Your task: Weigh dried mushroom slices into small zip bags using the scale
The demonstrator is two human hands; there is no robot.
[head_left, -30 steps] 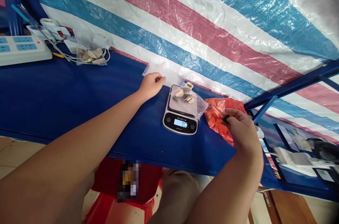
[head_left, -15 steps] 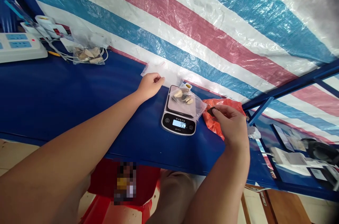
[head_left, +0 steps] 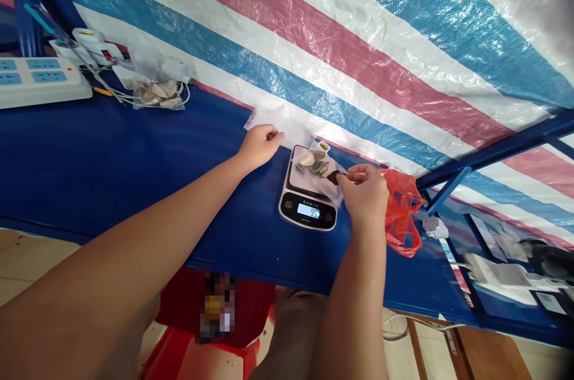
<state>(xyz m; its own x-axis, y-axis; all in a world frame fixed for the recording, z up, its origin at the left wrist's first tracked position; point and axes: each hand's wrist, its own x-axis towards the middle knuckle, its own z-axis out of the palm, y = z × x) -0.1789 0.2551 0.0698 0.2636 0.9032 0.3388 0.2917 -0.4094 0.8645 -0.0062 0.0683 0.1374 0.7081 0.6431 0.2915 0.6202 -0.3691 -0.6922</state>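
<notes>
A kitchen scale (head_left: 309,210) on the blue table reads about 95 on its lit display; any decimal point is unclear. On its pan lies a clear plastic bag (head_left: 332,190) with several pale and dark dried slices (head_left: 307,159) in it. My right hand (head_left: 364,190) pinches a dark flat piece (head_left: 333,176) at the bag's right side, over the pan. My left hand (head_left: 261,145) rests left of the scale with fingers curled and nothing visible in them. Just behind it lies a clear zip bag (head_left: 264,116).
A crumpled red plastic bag (head_left: 401,212) lies right of my right hand. At the far left are a power strip (head_left: 45,82), cables and a clear bag of dried slices (head_left: 156,94). A small white cup-like thing (head_left: 323,145) stands behind the scale. Striped sheeting (head_left: 287,27) backs the table.
My right hand has moved left from the red bag to the clear bag on the scale, carrying the dark piece. My left hand stays by the zip bag. The view has shifted slightly.
</notes>
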